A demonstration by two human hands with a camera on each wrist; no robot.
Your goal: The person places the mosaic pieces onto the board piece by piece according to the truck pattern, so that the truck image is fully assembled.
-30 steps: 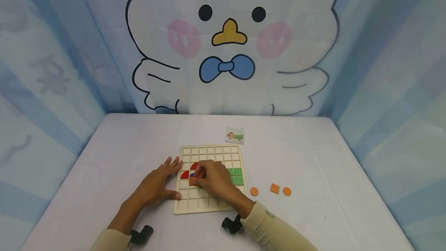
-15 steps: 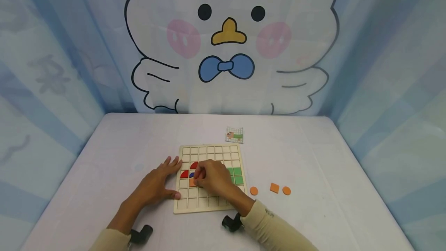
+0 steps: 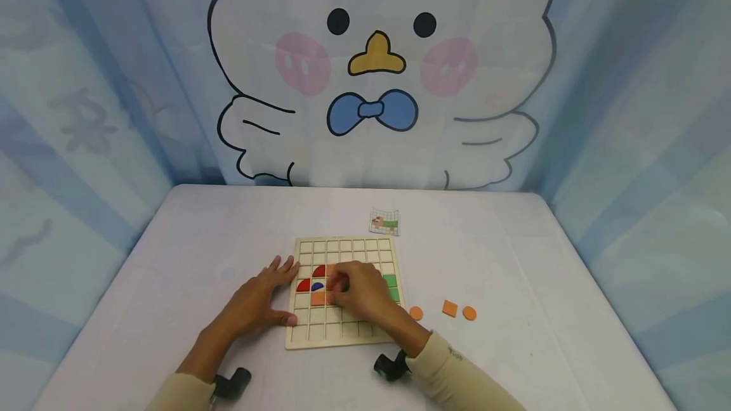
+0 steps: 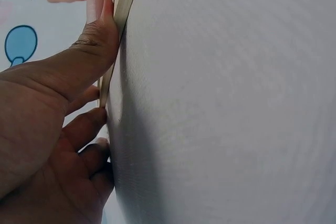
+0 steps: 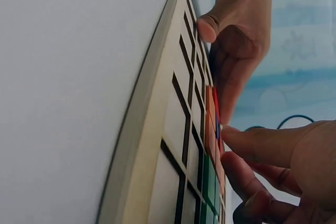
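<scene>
A wooden grid board point(image 3: 308, 335) lies flat on the table. My left hand point(image 3: 259, 300) rests at its left side, fingers spread, the thumb point(image 4: 100, 30) touching the board's edge in the left wrist view. Over the board's middle is my right hand point(image 3: 360, 290), fingers bent, thumb and fingertips apart near the pieces with nothing seen between them. Left of its fingertips an orange square point(image 3: 317, 299) sits in a cell, below a blue half-round piece point(image 3: 316, 286). Two red rounded pieces point(image 3: 303, 285) lie nearby. Green squares point(image 3: 390, 280) are partly hidden by the right hand.
Right of the board lie an orange disc point(image 3: 416, 313), a loose orange square point(image 3: 450, 308) and a second orange disc point(image 3: 469, 313). Behind the board is a small picture card point(image 3: 384, 221) with a grid drawing. A printed curtain point(image 3: 374, 157) stands behind the table.
My right hand has moved slightly right, away from the orange square, which stays in its cell. More of the square and the blue piece now shows. The left hand has stayed put.
</scene>
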